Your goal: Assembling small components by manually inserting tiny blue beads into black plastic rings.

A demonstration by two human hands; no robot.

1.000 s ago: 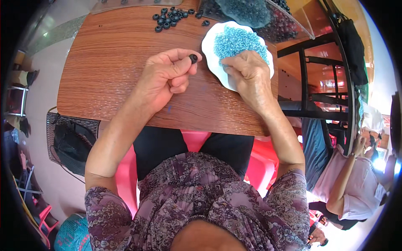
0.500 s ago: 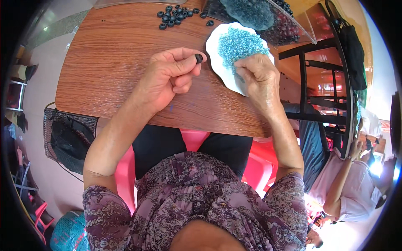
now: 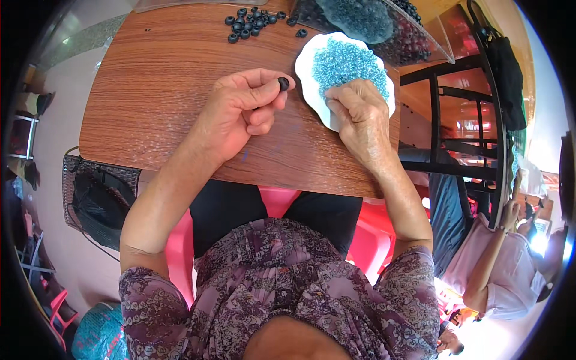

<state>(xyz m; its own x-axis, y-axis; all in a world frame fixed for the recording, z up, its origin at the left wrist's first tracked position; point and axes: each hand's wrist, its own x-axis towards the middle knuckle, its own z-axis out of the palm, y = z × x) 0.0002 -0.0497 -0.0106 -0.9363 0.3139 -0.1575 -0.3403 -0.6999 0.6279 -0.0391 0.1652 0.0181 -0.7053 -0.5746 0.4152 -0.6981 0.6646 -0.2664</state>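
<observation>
Over the middle of the table, my left hand [image 3: 249, 105] pinches a round black bead [image 3: 284, 84] with a hole between thumb and forefinger. To its right lies a white plate with a wavy rim [image 3: 305, 67], heaped with small clear-blue beads [image 3: 348, 65]. My right hand [image 3: 360, 111] is over the plate's near side, thumb and forefinger closed together at the edge of the blue heap. Whatever those fingertips may hold is too small or hidden to make out. Several more black beads [image 3: 246, 27] lie loose at the far side of the table.
A clear plastic box [image 3: 414, 27] with dark beads stands at the far right, behind the plate. The wood-grain table [image 3: 150, 90] has its near edge at my lap. A black metal frame [image 3: 435, 114] stands to the right, where another person [image 3: 498, 264] sits.
My right hand has shifted a little to the left and toward me, away from the middle of the blue beads. My left hand keeps the black bead almost in place.
</observation>
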